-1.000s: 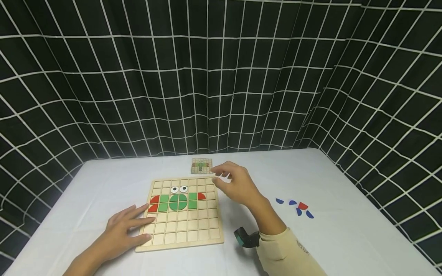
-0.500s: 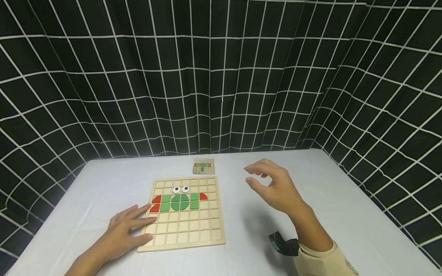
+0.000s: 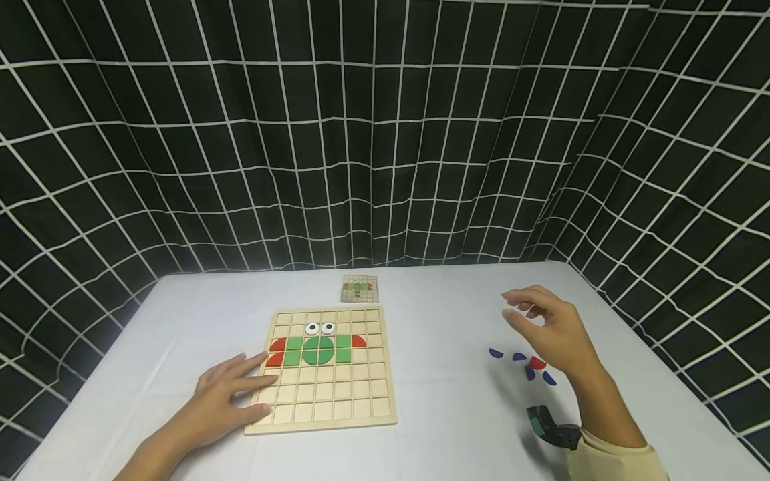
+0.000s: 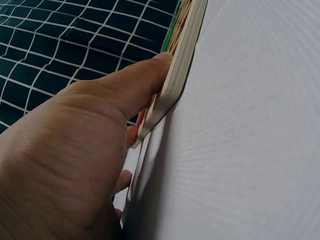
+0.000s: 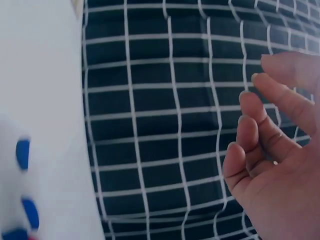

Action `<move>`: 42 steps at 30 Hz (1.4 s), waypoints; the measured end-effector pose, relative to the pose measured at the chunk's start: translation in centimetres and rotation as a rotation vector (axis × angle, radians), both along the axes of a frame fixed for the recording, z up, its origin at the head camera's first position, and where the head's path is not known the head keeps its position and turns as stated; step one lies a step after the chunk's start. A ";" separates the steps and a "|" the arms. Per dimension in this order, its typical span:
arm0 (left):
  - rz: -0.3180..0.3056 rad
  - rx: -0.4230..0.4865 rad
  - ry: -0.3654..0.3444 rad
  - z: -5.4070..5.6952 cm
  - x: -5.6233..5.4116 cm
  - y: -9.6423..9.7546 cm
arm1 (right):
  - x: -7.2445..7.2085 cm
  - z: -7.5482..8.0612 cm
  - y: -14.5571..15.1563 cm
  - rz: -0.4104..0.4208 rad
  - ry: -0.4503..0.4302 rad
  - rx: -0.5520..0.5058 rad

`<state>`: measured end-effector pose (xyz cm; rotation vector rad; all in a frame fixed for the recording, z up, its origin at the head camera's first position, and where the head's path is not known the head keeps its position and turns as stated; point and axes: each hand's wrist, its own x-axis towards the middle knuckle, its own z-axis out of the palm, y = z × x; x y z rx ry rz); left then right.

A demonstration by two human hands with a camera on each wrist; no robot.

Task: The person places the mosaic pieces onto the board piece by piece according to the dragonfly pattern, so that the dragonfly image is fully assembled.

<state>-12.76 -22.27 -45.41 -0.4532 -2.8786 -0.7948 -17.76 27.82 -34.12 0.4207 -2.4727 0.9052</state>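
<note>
A wooden grid board (image 3: pixel 327 409) lies on the table. Green tiles (image 3: pixel 318 350), red quarter-round pieces (image 3: pixel 275 360) and two white eye discs (image 3: pixel 327 328) sit in its cells. My left hand (image 3: pixel 225 401) rests on the board's left edge, fingers spread; in the left wrist view the thumb (image 4: pixel 145 80) lies along the rim. Over the right side of the table hovers my right hand (image 3: pixel 553 327), its fingers loosely curved with nothing between them. Nearby on the cloth are several blue pieces (image 3: pixel 496 353) with one curved side and a red piece (image 3: pixel 538 363).
Behind the board lies a small picture card (image 3: pixel 360 288) showing a similar tile pattern. White cloth (image 3: pixel 445 394) covers the table. A black curtain with white grid lines (image 3: pixel 385 133) stands along the back and sides. A dark device (image 3: pixel 550 429) is strapped to the right wrist.
My right hand has moved right, from beside the board's far right corner to near the loose pieces. The left hand stays on the board's edge. The head view has shifted slightly.
</note>
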 end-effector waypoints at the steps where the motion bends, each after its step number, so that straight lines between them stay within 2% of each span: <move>1: 0.002 -0.001 -0.003 0.0 0.0 0.0 | -0.1 -0.2 0.4 -0.008 -0.005 0.005; 6: 0.005 0.000 -0.016 0.0 0.0 0.1 | -0.4 -1.5 2.5 -0.021 -0.019 0.015; 10: 0.004 0.001 -0.018 0.1 0.0 0.1 | -0.8 -3.0 4.1 -0.048 -0.075 0.010; 17: 0.002 0.003 -0.009 0.0 0.0 0.0 | -1.4 -5.9 6.5 -0.122 -0.291 0.007; 23: 0.001 0.007 -0.009 -0.1 0.0 0.0 | -1.5 -7.6 8.2 -0.118 -0.430 0.057; 28: 0.005 0.008 -0.018 0.1 0.0 0.0 | -1.4 -8.1 8.9 -0.096 -0.509 0.084; 34: 0.012 -0.001 -0.026 0.2 0.0 0.0 | -1.2 -8.2 9.6 -0.123 -0.567 0.175; 38: 0.010 0.002 -0.030 0.2 0.0 0.0 | -1.2 -8.3 9.7 -0.111 -0.574 0.210; 42: 0.007 0.003 -0.024 0.2 0.0 0.0 | -1.4 -8.7 9.4 -0.180 -0.547 0.200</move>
